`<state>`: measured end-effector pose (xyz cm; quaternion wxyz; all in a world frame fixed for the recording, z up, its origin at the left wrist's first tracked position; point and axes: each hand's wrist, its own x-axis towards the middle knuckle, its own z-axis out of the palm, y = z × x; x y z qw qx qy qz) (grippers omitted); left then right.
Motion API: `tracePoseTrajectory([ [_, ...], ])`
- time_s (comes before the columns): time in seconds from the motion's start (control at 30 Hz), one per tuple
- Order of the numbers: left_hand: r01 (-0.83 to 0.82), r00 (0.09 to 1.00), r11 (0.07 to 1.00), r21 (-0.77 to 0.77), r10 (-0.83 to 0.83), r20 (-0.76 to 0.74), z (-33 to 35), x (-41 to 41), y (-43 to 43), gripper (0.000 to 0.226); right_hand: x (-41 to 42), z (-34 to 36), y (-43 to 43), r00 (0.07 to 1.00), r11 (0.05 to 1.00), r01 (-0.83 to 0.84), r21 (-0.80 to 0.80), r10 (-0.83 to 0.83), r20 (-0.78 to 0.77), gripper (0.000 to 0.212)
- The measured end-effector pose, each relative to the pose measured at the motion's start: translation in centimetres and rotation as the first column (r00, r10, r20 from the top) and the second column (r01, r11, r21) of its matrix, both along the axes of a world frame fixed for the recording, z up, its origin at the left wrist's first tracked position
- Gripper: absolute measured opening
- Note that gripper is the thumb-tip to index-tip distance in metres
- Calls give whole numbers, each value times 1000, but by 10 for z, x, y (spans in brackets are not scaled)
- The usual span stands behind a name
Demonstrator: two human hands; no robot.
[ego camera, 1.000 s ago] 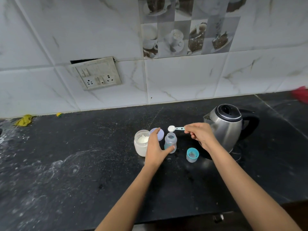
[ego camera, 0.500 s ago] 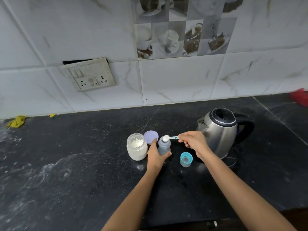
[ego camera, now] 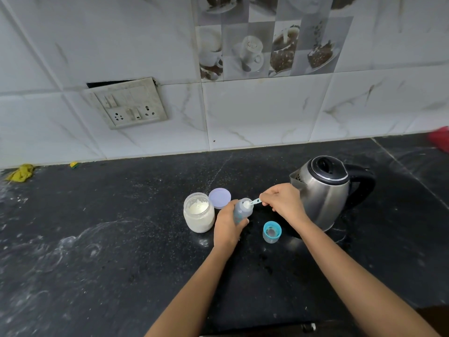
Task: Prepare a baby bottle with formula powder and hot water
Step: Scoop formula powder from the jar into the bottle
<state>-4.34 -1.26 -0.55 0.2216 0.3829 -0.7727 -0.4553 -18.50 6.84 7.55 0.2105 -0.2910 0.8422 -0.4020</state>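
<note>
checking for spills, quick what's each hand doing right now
left hand: closed around the baby bottle, tilting it slightly.
right hand: closed, pinching the blue scoop with its powder-filled bowl at the bottle's mouth.

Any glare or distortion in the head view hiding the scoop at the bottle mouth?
Head view: wide-angle bending at the edges only; soft glare streaks on the kettle; the scoop and baby bottle sit central, evenly lit, slightly soft but readable.

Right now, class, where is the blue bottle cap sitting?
In the head view, the blue bottle cap stands alone on the black counter, right of the held bottle and just in front of the steel kettle.
</note>
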Motion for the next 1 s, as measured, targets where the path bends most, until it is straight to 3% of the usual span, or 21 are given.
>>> tracePoseTrajectory([
  [0.3,29,999,999,16,-29,-23,-4,2,-6,53,2,6,-10,955,980,-159,117,183,-232,13],
  [0.73,119,992,991,61,-116,-54,-6,3,-13,56,9,-5,-15,878,925,-227,305,330,-347,16],
  [0.83,116,991,990,77,-110,-72,-7,1,-13,57,12,-14,-10,777,899,-314,306,429,-462,14],
  [0.9,107,991,991,85,-100,-85,-10,2,-14,56,11,-21,-4,626,889,-343,304,458,-631,3],
  [1.0,105,990,988,115,-93,-101,-11,4,-16,54,6,-31,9,383,842,-442,308,488,-785,25],
])
